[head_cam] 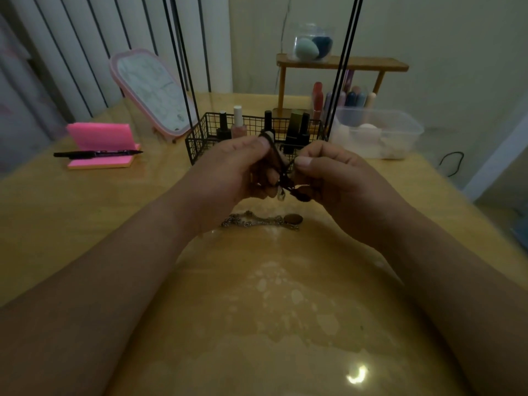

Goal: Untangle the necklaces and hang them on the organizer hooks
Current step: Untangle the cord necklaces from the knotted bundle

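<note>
Your left hand and right hand are raised together above the table, both curled round the dark cord necklace. Your left thumb pins a loop of it at the top and your right thumb and forefinger pinch a strand just beside it. A knot of cord with a dark pendant hangs between your palms. Directly below, the chain necklace lies on the table with its brown oval pendant at its right end. Just behind your hands stands a black wire basket of nail polish bottles. Thin black rods rise at either side of it. To the right are a clear plastic container and a wooden shelf carrying a jar of sponges. To the left are a pink-framed board and pink sticky notes with a black pen on them. The print on the pen and board is too small to read.
</note>
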`<control>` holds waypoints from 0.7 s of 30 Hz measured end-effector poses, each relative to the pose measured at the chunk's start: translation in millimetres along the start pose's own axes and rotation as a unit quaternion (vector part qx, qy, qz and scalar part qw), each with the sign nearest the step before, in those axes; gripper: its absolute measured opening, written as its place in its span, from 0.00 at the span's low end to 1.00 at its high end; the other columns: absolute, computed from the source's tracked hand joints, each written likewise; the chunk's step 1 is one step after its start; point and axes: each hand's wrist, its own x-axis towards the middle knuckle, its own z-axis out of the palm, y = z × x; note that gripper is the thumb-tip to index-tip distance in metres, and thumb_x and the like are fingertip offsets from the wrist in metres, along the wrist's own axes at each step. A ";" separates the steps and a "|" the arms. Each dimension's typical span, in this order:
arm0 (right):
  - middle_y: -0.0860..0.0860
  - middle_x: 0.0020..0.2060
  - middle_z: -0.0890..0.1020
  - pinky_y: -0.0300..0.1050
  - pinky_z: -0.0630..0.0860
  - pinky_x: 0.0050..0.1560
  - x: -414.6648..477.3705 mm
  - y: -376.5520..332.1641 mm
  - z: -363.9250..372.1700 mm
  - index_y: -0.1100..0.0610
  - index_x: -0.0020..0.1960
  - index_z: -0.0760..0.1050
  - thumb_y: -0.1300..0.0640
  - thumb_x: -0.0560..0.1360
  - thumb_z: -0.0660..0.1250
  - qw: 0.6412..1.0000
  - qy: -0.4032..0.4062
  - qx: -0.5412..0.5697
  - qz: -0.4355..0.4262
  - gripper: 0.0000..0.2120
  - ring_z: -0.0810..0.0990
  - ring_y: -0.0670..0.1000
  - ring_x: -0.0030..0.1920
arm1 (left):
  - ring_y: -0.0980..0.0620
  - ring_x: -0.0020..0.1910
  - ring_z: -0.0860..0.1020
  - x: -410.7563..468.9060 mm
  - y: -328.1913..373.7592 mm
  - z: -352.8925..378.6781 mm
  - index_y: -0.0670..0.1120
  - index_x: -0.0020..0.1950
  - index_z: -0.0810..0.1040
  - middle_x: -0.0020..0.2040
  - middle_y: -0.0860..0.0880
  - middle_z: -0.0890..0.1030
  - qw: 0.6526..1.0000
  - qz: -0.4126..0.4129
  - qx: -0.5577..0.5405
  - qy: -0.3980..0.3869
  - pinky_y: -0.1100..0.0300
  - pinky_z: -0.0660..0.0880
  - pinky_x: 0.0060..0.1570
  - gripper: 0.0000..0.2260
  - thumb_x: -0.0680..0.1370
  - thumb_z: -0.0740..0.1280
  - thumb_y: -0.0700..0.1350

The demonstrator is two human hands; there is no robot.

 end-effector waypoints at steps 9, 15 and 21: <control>0.57 0.45 0.78 0.48 0.76 0.51 1.0 1.3 2.6 0.54 0.41 0.70 0.60 0.72 0.67 1.000 -0.010 0.004 0.011 0.06 0.79 0.53 0.48 | 0.50 0.42 0.74 3.4 -3.0 -0.3 0.47 0.41 0.70 0.38 0.50 0.75 0.998 -0.020 -0.064 0.011 0.52 0.71 0.47 0.13 0.84 0.56 0.47; 0.51 0.39 0.77 0.46 0.75 0.49 -0.8 1.6 5.6 0.52 0.37 0.72 0.57 0.77 0.67 0.999 -0.032 -0.015 0.007 0.11 0.78 0.51 0.44 | 0.49 0.38 0.72 -0.2 -2.6 1.6 0.44 0.50 0.79 0.30 0.49 0.68 0.997 -0.025 -0.067 -0.039 0.46 0.70 0.52 0.13 0.87 0.57 0.47; 0.55 0.43 0.79 0.41 0.76 0.43 -2.7 -3.0 6.8 0.59 0.49 0.76 0.54 0.78 0.68 1.000 -0.017 0.010 0.005 0.08 0.80 0.51 0.45 | 0.55 0.26 0.67 -2.1 3.4 2.8 0.44 0.54 0.79 0.26 0.52 0.65 0.997 -0.006 -0.050 -0.058 0.60 0.74 0.36 0.12 0.87 0.58 0.45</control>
